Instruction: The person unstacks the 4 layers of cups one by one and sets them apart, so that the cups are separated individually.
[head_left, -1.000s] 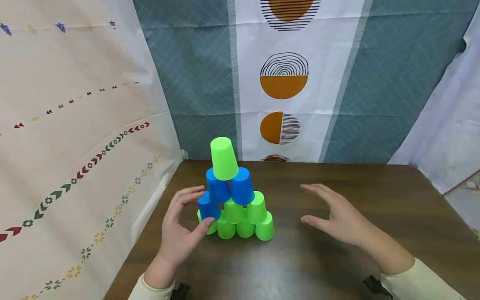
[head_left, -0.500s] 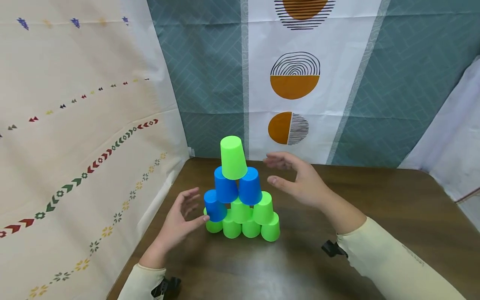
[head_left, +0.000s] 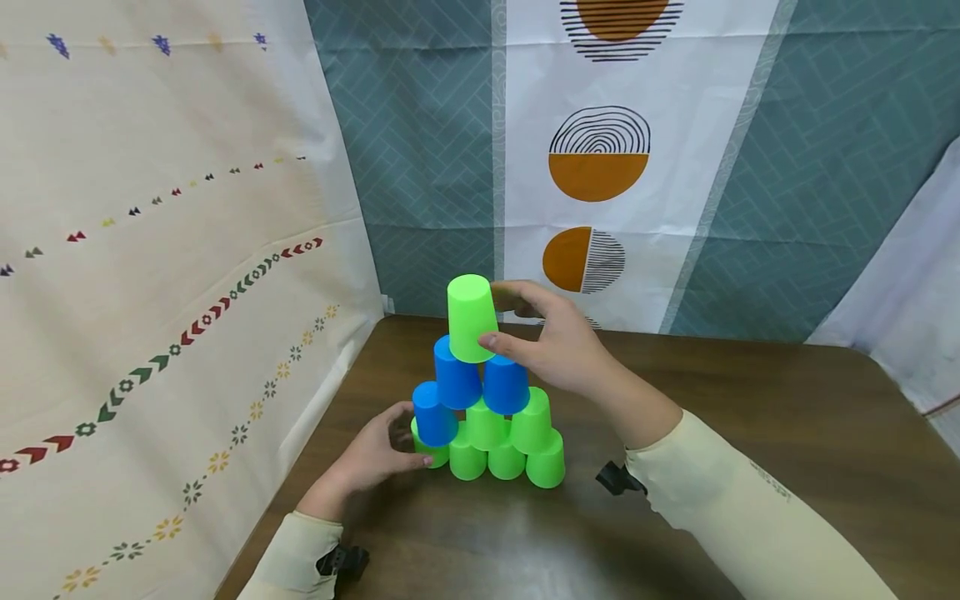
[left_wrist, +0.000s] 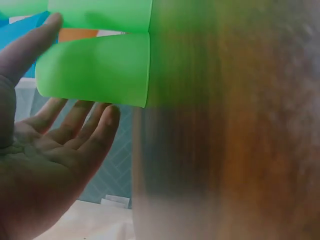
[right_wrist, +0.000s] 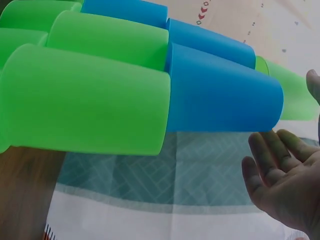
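Observation:
A pyramid of upside-down cups stands on the table. Its top green cup rests across two blue cups, the left blue cup and the right blue cup. My right hand is around the top cup's right side, thumb overlapping its front and fingers partly hidden behind. In the right wrist view those fingers curve loosely with a gap to the cup. Low at the left, my left hand spreads thumb and fingers around the bottom-left green cup, fingertips right at its side. A blue cup sits above that one.
Several more green cups form the lower rows. The brown wooden table reaches back to a teal and white patterned cloth. A cream patterned cloth hangs along the left side.
My right hand has moved left and up from beside the pyramid to the top cup. My left hand has dropped from beside the second-row blue cup to the bottom-left green cup.

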